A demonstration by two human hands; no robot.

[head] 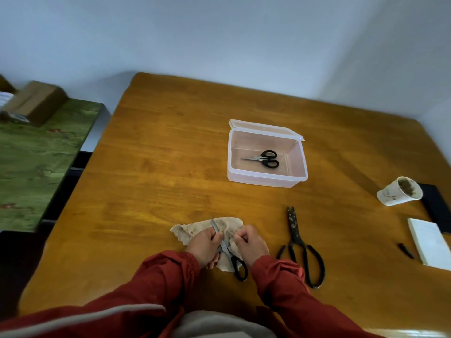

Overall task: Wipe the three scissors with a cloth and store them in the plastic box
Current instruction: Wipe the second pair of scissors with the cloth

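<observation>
Status | left hand [204, 246] grips scissors [233, 261] over cloth [188, 231] | right hand [251, 245] pinches cloth

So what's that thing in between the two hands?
In the head view, black-handled scissors lie on the cloth between the left hand and the right hand, blades pointing away, handles toward the person.

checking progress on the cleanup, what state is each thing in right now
clear plastic box: open, lid back
small black-handled scissors: shut, inside the box
beige cloth: crumpled, pinched by right hand
second black-handled scissors: on cloth, gripped by left hand
large black shears: blades shut, spotted, on table
white paper cup: tipped over, stained
</observation>
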